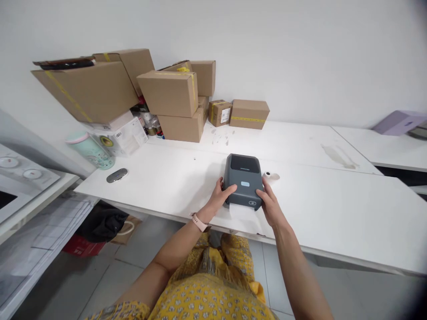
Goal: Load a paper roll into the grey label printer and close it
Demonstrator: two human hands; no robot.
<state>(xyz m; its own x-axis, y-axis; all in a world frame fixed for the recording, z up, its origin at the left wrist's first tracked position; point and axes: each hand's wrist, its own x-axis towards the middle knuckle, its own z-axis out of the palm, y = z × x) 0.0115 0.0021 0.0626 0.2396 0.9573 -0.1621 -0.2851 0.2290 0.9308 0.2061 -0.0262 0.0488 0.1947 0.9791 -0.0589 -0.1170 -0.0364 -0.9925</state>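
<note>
A dark grey label printer (244,178) sits on the white table (316,209) near its front edge. White paper (242,210) sticks out of its front slot. My left hand (216,198) grips the printer's left side, thumb on the top and fingers down the side. On the opposite side, my right hand (271,202) holds the front right corner, its thumb over the top edge. A small white paper roll (267,175) lies just right of the printer, with a loose end curling out.
Cardboard boxes (168,93) are stacked at the back left, with two smaller ones beside them. A mint tumbler (91,150) and a grey oval case (117,175) stand at the left end. A purple box (398,122) lies far right. A white appliance (23,178) is at left.
</note>
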